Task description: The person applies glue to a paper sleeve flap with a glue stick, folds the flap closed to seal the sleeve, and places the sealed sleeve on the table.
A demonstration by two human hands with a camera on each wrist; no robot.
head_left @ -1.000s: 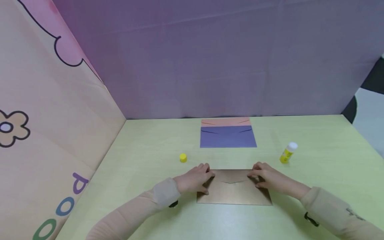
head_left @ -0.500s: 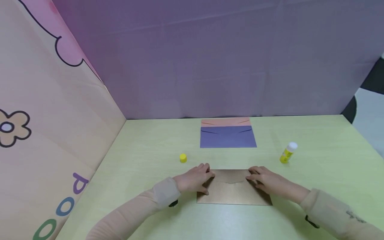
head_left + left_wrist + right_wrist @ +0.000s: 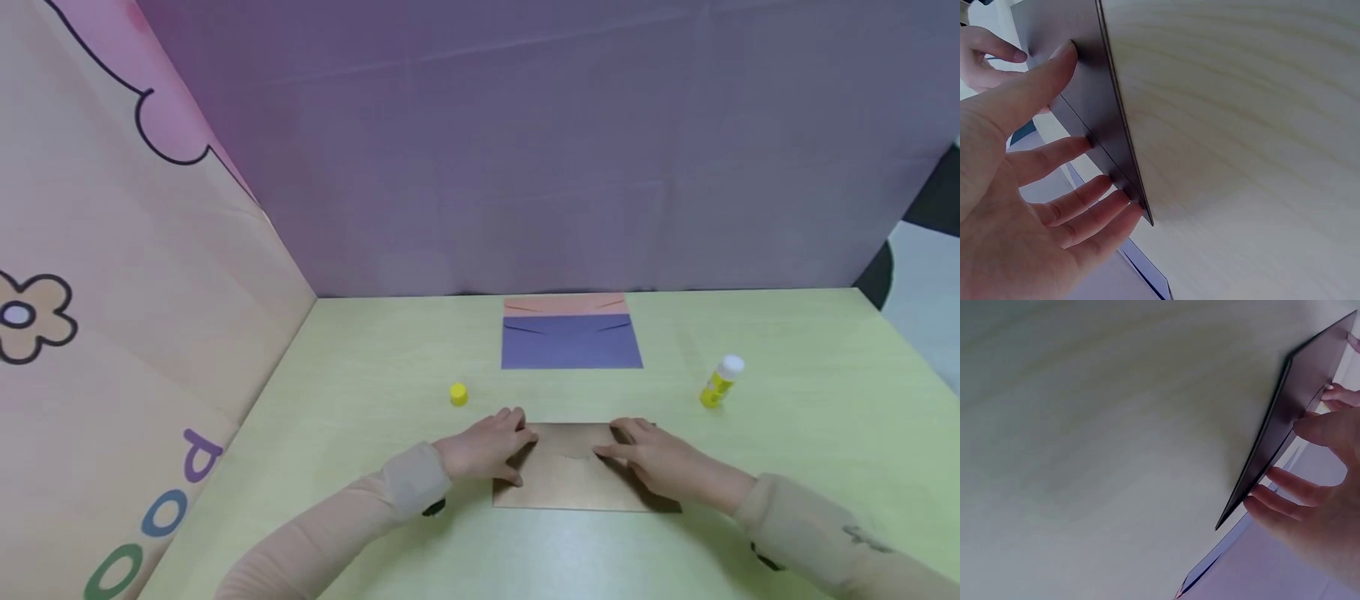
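Observation:
A brown envelope (image 3: 558, 487) lies flat on the light table, its flap folded down on the side facing away from me. My left hand (image 3: 483, 447) rests on its left end, fingertips along the far edge and flap, thumb on the body; in the left wrist view the fingers (image 3: 1079, 200) are spread and nearly straight. My right hand (image 3: 667, 458) presses on the flap right of its middle, fingertips near the flap's tip. In the right wrist view the right thumb (image 3: 1322, 428) and fingers touch the envelope (image 3: 1300, 394).
Behind it lie a blue-violet envelope (image 3: 572, 343) and a pink envelope (image 3: 564, 305) partly under it. A yellow cap (image 3: 458, 394) sits to the left, and a glue stick (image 3: 722, 381) with a white top stands to the right. A purple cloth (image 3: 480, 150) hangs along the table's back.
My right hand has slid left along the flap, from the envelope's right end toward the middle. The flap's tip lies flatter. My left hand has stayed in place.

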